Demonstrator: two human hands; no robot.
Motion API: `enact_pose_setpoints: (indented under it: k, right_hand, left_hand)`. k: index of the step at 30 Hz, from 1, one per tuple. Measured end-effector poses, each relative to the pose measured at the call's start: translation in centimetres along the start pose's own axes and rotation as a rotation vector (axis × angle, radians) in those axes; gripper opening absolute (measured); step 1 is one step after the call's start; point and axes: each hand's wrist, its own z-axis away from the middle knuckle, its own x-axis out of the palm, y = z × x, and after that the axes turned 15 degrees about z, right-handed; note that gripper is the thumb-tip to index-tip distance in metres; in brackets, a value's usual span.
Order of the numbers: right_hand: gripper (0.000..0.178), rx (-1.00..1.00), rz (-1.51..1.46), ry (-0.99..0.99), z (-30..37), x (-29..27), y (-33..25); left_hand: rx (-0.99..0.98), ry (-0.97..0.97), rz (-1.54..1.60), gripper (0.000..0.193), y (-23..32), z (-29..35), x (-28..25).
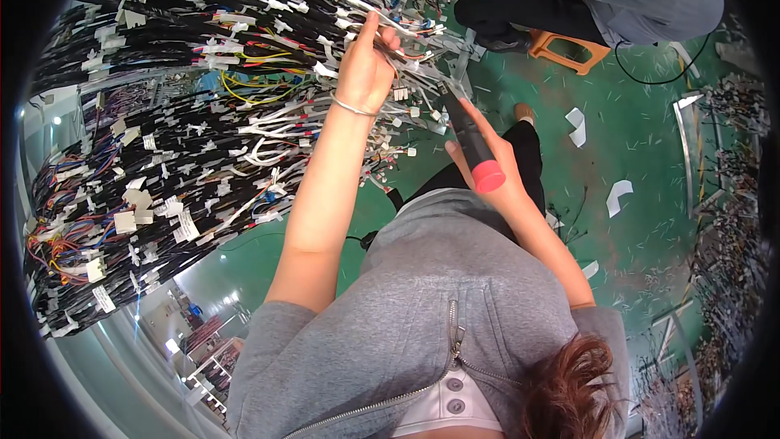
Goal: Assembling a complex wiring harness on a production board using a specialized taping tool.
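Holding a black, red-ended tool (465, 128) in my closed right hand (505, 167), tip near splayed wire ends (416, 73), I curl my left hand (368, 69) beside them, seemingly for steadying, its grip unclear.

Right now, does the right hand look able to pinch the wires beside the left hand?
Probably not freely: the wires lie close, with no barrier visible, but the right hand is wrapped around a black tool that likely limits its fingers.
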Motion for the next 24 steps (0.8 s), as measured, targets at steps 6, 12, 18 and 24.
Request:
enact_pose_setpoints:
  k: [6, 12, 18, 24]
  right_hand:
    - [0.043, 0.281, -1.024, -0.185, -1.1, -0.5, -1.4]
    - [0.047, 0.304, -1.19, -0.209, -1.6, 0.2, -1.5]
    - [0.036, 0.382, -1.396, -0.209, -2.2, 1.1, -1.0]
    - [0.02, 0.416, -1.43, -0.238, -1.6, 1.3, -0.6]
  left_hand:
    - [-0.021, -0.015, 0.008, 0.028, -0.1, 0.1, 0.2]
    - [0.002, -0.04, 0.005, 0.027, -0.4, 0.4, 0.5]
    - [0.002, -0.059, 0.052, 0.025, -0.6, 0.5, 0.8]
    - [-0.012, -0.06, 0.028, 0.022, -0.3, 0.3, 0.4]
